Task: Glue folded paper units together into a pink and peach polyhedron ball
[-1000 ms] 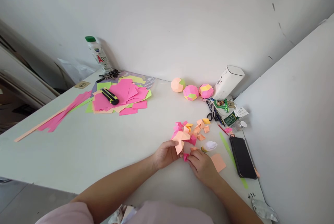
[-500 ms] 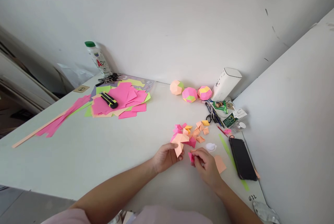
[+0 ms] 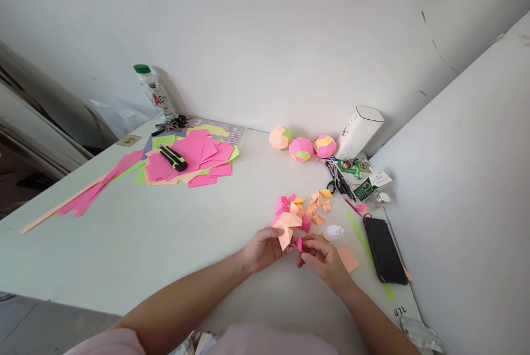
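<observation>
My left hand [image 3: 261,248] is closed on a part-built paper model [image 3: 285,226] of peach and pink folded pieces, held just above the white table [image 3: 165,233]. My right hand [image 3: 325,258] pinches a small pink folded piece [image 3: 298,243] and holds it against the model's lower right edge. Just beyond my hands lies a heap of small folded pink, orange and yellow pieces [image 3: 308,206]. A peach paper square [image 3: 348,258] lies by my right wrist.
Three finished paper balls [image 3: 302,147] sit by the back wall beside a white box [image 3: 358,131]. Pink and green sheets with a black-yellow cutter [image 3: 173,158] lie far left, near a bottle [image 3: 155,90] and keys. A black phone [image 3: 385,250], scissors [image 3: 337,181] and a white cap [image 3: 333,232] are at right.
My right hand lifted the pink piece off the table and brought it left to the model in my left hand. The view tilted slightly.
</observation>
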Demonstrator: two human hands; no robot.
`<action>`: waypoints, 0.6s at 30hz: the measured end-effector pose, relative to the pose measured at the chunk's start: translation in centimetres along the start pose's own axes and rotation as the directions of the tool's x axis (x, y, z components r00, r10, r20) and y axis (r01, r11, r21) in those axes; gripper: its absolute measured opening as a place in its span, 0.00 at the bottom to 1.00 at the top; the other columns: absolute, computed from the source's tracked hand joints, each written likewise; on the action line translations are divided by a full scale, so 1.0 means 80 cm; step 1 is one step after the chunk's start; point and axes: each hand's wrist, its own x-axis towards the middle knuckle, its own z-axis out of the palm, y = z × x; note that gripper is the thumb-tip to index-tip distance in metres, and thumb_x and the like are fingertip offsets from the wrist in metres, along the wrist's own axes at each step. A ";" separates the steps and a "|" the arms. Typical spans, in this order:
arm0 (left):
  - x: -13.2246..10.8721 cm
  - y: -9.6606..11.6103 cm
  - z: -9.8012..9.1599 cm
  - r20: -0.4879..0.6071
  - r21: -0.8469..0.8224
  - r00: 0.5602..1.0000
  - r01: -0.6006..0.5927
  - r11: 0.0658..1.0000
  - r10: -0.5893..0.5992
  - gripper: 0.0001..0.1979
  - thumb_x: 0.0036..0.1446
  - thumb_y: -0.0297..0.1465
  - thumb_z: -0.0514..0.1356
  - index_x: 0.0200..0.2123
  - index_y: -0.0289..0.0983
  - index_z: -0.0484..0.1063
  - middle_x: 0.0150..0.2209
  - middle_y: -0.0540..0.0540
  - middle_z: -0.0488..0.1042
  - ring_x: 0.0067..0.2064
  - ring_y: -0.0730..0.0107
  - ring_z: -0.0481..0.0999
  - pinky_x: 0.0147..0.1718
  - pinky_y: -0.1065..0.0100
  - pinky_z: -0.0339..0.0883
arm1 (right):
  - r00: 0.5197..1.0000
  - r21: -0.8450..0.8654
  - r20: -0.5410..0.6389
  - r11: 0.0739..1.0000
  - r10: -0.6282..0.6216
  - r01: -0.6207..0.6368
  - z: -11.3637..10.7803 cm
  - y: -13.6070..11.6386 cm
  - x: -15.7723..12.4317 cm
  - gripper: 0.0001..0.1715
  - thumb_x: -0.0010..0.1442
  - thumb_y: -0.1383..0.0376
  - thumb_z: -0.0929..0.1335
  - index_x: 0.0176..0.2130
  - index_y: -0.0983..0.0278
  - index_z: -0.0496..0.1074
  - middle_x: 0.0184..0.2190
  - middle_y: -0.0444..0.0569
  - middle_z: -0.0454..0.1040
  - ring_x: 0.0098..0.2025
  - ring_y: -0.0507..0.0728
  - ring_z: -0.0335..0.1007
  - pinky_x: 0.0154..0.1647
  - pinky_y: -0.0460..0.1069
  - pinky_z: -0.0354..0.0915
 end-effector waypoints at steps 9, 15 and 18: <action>-0.002 -0.001 0.007 0.108 0.141 0.994 0.011 0.990 -0.026 0.12 0.49 0.28 0.58 0.37 0.29 0.75 0.27 0.42 0.73 0.31 0.65 0.71 0.34 0.65 0.60 | 0.999 0.003 -0.033 1.000 0.019 -0.019 -0.008 0.013 0.002 0.18 0.58 0.54 0.67 0.27 0.65 0.75 0.38 0.50 0.69 0.25 0.50 0.67 0.29 0.49 0.68; -0.002 -0.002 0.003 0.117 0.181 0.992 0.015 0.983 -0.037 0.11 0.49 0.29 0.58 0.36 0.30 0.75 0.26 0.42 0.73 0.32 0.62 0.72 0.35 0.63 0.61 | 1.000 0.010 0.009 1.000 0.024 -0.024 -0.009 0.006 0.002 0.22 0.60 0.55 0.65 0.22 0.65 0.72 0.26 0.46 0.68 0.28 0.52 0.65 0.30 0.47 0.64; -0.002 -0.004 0.002 0.102 0.199 0.994 0.022 0.980 -0.043 0.09 0.48 0.29 0.59 0.31 0.30 0.74 0.25 0.42 0.73 0.30 0.64 0.71 0.35 0.64 0.61 | 0.996 0.105 0.031 0.991 0.081 -0.084 -0.008 0.005 0.003 0.20 0.57 0.54 0.68 0.22 0.65 0.71 0.22 0.44 0.66 0.25 0.51 0.62 0.27 0.47 0.63</action>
